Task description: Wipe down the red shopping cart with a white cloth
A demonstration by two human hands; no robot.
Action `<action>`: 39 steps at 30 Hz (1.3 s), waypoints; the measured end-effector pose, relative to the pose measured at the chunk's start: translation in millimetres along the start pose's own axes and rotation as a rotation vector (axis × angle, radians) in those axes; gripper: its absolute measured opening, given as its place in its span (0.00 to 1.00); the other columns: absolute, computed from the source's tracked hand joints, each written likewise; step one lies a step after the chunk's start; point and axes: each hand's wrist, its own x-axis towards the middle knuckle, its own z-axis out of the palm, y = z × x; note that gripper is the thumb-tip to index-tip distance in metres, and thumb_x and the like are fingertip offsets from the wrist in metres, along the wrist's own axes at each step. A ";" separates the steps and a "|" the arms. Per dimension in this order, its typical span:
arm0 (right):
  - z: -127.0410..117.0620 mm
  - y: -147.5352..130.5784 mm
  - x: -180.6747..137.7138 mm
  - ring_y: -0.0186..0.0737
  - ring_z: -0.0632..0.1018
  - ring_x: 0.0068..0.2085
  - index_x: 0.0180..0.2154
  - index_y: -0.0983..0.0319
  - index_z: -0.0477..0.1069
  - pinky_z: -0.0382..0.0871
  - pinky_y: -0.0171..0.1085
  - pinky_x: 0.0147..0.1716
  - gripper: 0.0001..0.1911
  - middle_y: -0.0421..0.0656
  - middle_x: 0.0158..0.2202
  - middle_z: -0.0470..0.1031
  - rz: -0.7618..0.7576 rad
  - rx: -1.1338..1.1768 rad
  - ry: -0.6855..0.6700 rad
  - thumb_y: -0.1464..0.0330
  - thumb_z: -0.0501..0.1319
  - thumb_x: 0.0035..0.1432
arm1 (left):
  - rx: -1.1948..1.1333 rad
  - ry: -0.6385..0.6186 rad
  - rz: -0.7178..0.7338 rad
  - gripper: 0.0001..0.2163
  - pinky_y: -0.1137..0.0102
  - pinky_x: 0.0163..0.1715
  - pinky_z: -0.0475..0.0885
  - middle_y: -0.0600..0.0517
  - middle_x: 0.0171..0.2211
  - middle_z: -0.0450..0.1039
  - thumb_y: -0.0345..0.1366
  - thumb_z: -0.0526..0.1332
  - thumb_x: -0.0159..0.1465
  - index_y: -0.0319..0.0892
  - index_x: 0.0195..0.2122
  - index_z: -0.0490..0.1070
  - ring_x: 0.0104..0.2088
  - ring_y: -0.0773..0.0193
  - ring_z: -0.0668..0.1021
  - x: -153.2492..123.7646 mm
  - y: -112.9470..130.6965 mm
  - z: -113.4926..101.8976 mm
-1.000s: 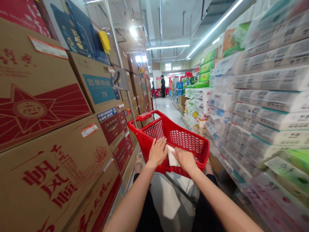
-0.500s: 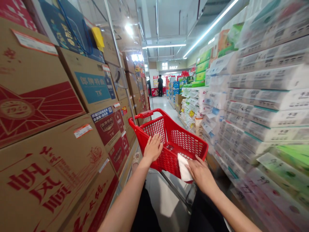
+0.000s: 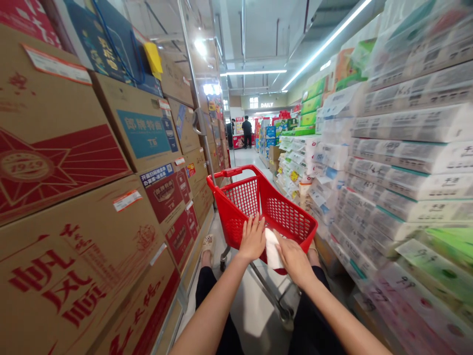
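Observation:
A red plastic shopping cart (image 3: 273,209) stands in the aisle in front of me, its basket empty. My left hand (image 3: 252,239) rests on the cart's near rim with its fingers laid flat and slightly apart. My right hand (image 3: 292,256) is beside it, pressing a white cloth (image 3: 272,249) against the near rim. My legs in dark trousers and light shoes show below the cart.
Stacked cardboard boxes (image 3: 74,197) line the left side. Wrapped tissue packs (image 3: 399,162) fill the shelves on the right. A metal pole (image 3: 197,108) rises by the cart's far left corner. A person in dark clothes (image 3: 247,132) stands far down the aisle.
The right hand with the cloth slid from the middle of the rim to its right corner and back toward the middle. The left hand shifted along the rim and now lies close to the cloth.

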 end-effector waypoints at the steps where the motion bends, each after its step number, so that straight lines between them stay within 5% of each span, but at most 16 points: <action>1: 1.0 -0.6 1.8 0.47 0.75 0.55 0.68 0.62 0.52 0.69 0.49 0.55 0.26 0.52 0.58 0.73 -0.005 0.025 0.008 0.65 0.43 0.72 | -0.006 -0.009 0.013 0.26 0.48 0.68 0.53 0.51 0.72 0.45 0.36 0.47 0.70 0.47 0.70 0.50 0.72 0.52 0.48 -0.7 -0.3 -2.3; 10: -5.8 12.7 4.8 0.42 0.72 0.60 0.65 0.58 0.58 0.69 0.46 0.58 0.23 0.47 0.61 0.70 -0.117 0.128 -0.052 0.66 0.43 0.72 | -0.047 -0.037 0.047 0.21 0.49 0.68 0.54 0.54 0.71 0.49 0.41 0.49 0.71 0.49 0.65 0.61 0.71 0.52 0.51 0.6 -8.5 -11.2; 21: -26.1 89.9 -8.8 0.48 0.66 0.65 0.54 0.57 0.71 0.58 0.59 0.64 0.19 0.45 0.56 0.75 -0.046 0.008 -0.053 0.65 0.46 0.71 | -0.255 -0.057 0.022 0.24 0.53 0.70 0.51 0.51 0.73 0.42 0.52 0.52 0.70 0.45 0.61 0.63 0.72 0.52 0.40 -5.1 -5.5 -14.0; 29: -17.7 4.6 -13.5 0.54 0.75 0.49 0.52 0.62 0.71 0.63 0.58 0.57 0.24 0.51 0.45 0.76 -0.100 -0.080 0.001 0.51 0.58 0.64 | -0.293 0.021 -0.017 0.23 0.52 0.70 0.48 0.48 0.73 0.41 0.51 0.54 0.69 0.41 0.57 0.65 0.72 0.51 0.36 -12.5 -0.1 -8.3; 33: -15.7 -14.4 -14.1 0.51 0.75 0.45 0.51 0.63 0.71 0.65 0.54 0.54 0.15 0.49 0.41 0.76 -0.136 -0.112 0.010 0.64 0.54 0.67 | -0.294 0.069 -0.097 0.24 0.49 0.69 0.49 0.42 0.73 0.40 0.50 0.57 0.66 0.38 0.56 0.65 0.72 0.47 0.36 -15.1 1.8 -4.5; 39: -24.6 -23.4 -21.2 0.46 0.75 0.47 0.56 0.60 0.68 0.66 0.49 0.56 0.19 0.47 0.46 0.77 -0.190 -0.038 -0.034 0.69 0.53 0.66 | -0.341 0.105 -0.047 0.22 0.49 0.69 0.48 0.39 0.73 0.38 0.39 0.59 0.65 0.36 0.58 0.61 0.72 0.49 0.36 -31.4 -4.7 -10.9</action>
